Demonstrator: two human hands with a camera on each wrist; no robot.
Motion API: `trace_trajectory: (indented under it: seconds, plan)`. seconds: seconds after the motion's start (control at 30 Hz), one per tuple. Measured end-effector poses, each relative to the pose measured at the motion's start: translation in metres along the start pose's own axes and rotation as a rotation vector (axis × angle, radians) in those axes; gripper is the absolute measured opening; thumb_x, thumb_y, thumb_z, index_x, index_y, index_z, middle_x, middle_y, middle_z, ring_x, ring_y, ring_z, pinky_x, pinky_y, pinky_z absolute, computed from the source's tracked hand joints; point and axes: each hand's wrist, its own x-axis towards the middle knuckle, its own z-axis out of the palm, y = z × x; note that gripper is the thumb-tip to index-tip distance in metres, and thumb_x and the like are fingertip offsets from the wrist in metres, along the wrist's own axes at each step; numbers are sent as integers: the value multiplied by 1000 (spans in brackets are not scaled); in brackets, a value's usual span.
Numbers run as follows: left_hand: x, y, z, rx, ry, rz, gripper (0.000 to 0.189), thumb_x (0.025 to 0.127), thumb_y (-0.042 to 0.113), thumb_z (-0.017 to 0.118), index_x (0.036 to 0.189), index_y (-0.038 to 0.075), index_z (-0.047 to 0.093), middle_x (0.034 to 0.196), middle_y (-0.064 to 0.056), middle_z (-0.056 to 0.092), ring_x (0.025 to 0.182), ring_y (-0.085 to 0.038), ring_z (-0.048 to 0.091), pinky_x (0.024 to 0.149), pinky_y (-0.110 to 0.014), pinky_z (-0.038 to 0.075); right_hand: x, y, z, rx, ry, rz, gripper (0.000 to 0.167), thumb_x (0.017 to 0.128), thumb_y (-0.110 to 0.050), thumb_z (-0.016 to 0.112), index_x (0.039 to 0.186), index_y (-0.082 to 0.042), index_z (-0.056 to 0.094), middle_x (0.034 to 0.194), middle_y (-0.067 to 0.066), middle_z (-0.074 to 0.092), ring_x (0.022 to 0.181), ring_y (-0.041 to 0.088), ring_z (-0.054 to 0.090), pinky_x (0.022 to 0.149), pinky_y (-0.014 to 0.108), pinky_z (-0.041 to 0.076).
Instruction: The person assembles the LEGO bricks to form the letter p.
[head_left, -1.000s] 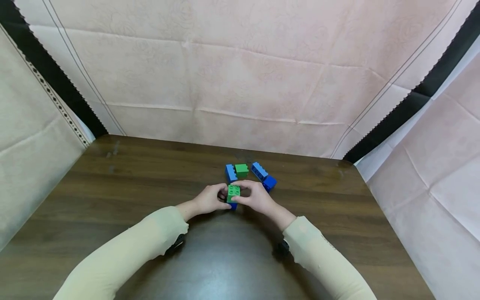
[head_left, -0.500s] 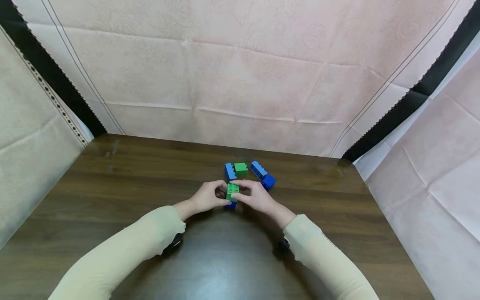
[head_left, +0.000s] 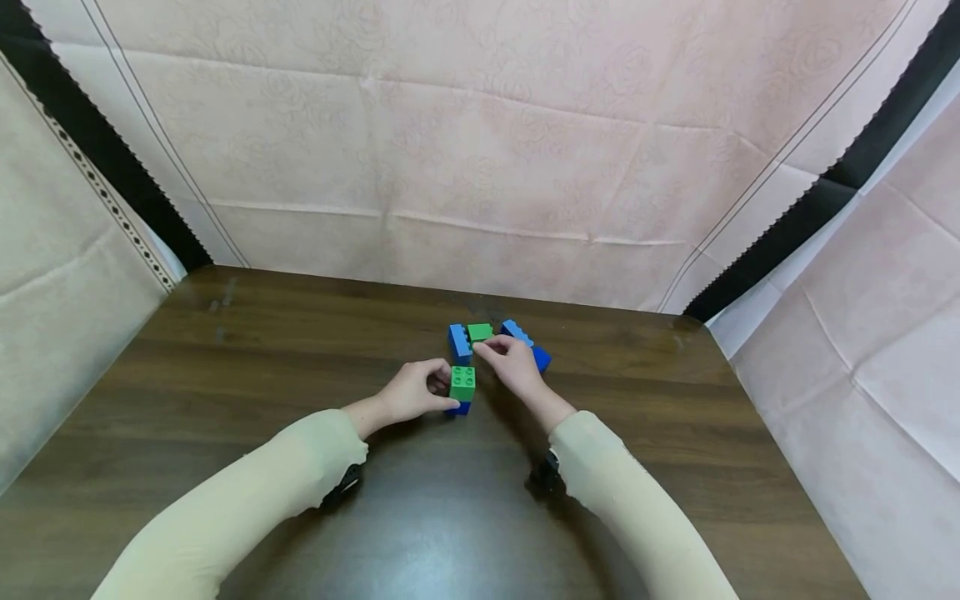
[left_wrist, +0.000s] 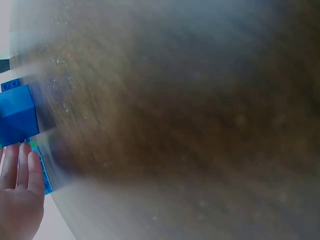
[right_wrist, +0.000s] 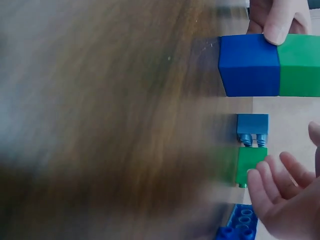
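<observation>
My left hand [head_left: 411,390] pinches a two-brick stack: a green toy building brick [head_left: 462,383] with studs up, on a dark blue brick [head_left: 459,409]. In the right wrist view the left thumb presses at the seam between the blue brick [right_wrist: 250,65] and the green one. In the left wrist view the left fingers [left_wrist: 22,167] lie behind the blue brick [left_wrist: 17,115]. My right hand [head_left: 514,367] is beside a second green brick [head_left: 480,332]. In the right wrist view its loosely bent fingers overlap that green brick [right_wrist: 250,162], with nothing gripped.
A blue brick [head_left: 459,343] lies on its side, studs against the rear green brick. Farther right lie another blue brick [head_left: 516,332] and a dark blue one [head_left: 542,358]. A pale cloth [head_left: 450,167] hangs behind the brown table [head_left: 300,350].
My right hand has let go of the green-and-blue stack and moved back toward the rear green brick. My left hand keeps its pinch on the stack.
</observation>
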Motion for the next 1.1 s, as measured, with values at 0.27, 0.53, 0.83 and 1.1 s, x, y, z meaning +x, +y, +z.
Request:
trace_trajectory:
  seconds: [0.27, 0.53, 0.83, 1.1]
  plan:
    - [-2, -2, -4, 12, 2, 2, 29, 77, 18, 77, 97, 9, 58, 96, -5, 65, 88, -14, 60, 85, -33, 53, 12, -4, 17, -176, 1, 48, 42, 88, -44, 60, 105, -6, 67, 103, 10, 68, 91, 22, 61, 82, 35, 52]
    - [0, -5, -4, 15, 0, 26, 29, 77, 18, 77, 95, 9, 57, 94, -5, 65, 88, -14, 60, 84, -32, 53, 20, -6, 25, -287, 12, 65, 45, 85, -49, 62, 100, -7, 69, 99, 9, 70, 81, 19, 61, 71, 31, 52]
    - [1, -6, -4, 7, -14, 29, 29, 78, 18, 77, 97, 9, 56, 96, -5, 65, 89, -14, 60, 85, -33, 53, 20, -6, 22, -220, -43, 106, 42, 86, -42, 64, 110, -7, 68, 112, 10, 67, 102, 24, 61, 87, 37, 52]
    - [1, -7, -5, -7, -30, 24, 29, 79, 17, 75, 99, 8, 56, 98, -6, 65, 91, -15, 59, 86, -33, 52, 19, -4, 13, -133, -141, 141, 26, 84, -34, 69, 92, -10, 67, 92, 5, 64, 80, 17, 57, 70, 27, 49]
